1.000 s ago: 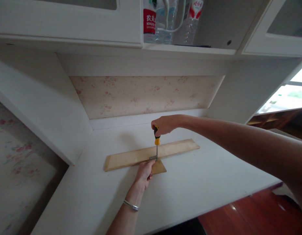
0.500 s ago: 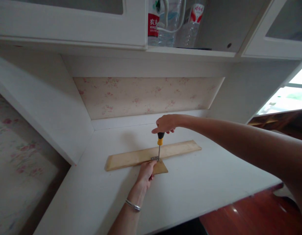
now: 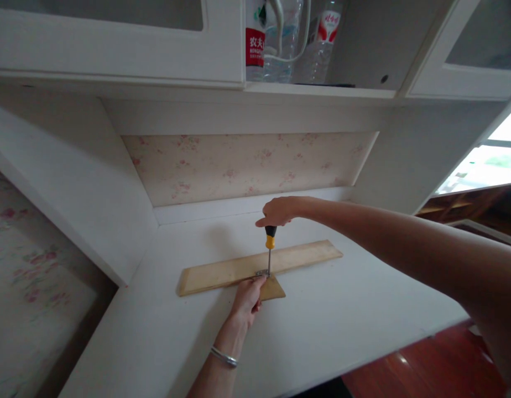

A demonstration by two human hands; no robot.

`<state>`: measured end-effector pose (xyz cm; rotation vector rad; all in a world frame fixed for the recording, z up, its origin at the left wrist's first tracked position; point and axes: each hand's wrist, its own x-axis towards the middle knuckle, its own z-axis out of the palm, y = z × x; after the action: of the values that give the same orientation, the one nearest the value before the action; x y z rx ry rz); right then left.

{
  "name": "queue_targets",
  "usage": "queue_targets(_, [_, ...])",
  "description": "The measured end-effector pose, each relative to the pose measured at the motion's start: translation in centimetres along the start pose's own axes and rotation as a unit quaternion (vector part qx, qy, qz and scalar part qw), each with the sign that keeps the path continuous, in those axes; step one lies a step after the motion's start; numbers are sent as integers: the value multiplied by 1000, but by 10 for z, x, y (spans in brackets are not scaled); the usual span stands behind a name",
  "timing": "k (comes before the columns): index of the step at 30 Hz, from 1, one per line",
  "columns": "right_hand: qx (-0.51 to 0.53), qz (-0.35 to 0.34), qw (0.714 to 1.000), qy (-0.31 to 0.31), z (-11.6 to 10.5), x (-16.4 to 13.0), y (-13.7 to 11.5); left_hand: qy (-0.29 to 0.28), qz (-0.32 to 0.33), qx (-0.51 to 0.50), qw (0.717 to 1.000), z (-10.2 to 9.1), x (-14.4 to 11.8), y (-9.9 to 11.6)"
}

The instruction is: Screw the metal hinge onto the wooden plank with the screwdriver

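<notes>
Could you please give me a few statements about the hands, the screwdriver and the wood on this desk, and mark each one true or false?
1. The right hand grips the top of the screwdriver. True.
2. The screwdriver lies flat on the desk. False: it stands upright, its tip on a small metal bracket.
3. The left hand rests at the small wooden piece beside the bracket. True.
4. The long wooden board leans against the floral back panel. False: it lies flat on the desk.
5. The left wrist wears a bracelet. True.
</notes>
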<state>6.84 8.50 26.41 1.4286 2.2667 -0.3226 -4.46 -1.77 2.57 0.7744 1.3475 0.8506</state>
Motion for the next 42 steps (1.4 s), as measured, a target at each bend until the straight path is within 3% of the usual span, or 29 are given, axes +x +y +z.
queue_targets(5, [20,-58,998,4,-1,-5,-1,3,-4,2,1000,0,0,0])
queue_targets(11, [-13,6,1000,18,-1,-7,1,17,-9,-14,1000,2,-3,3])
queue_targets(13, [-9,-6,1000,26,-2,-9,2,18,-5,-15,1000,3,-2,3])
queue_targets(17, [47,-32,998,-20,-3,-12,5,22,-9,-26,999,3,0,2])
queue_targets(23, [-4,-10,1000,21,-3,-8,9,22,-15,-23,999,2,2,0])
queue_targets(28, [34,-32,999,-24,-7,-11,7,18,-4,-36,999,2,1,0])
queue_targets(33, [3,-26,1000,-3,-7,-6,8,17,0,-28,999,2,1,0])
queue_targets(37, [33,-26,998,-48,-9,-1,10,14,-14,-31,999,2,3,-1])
queue_targets(42, [6,-24,1000,-17,-10,3,13,12,-13,-46,999,2,4,-1])
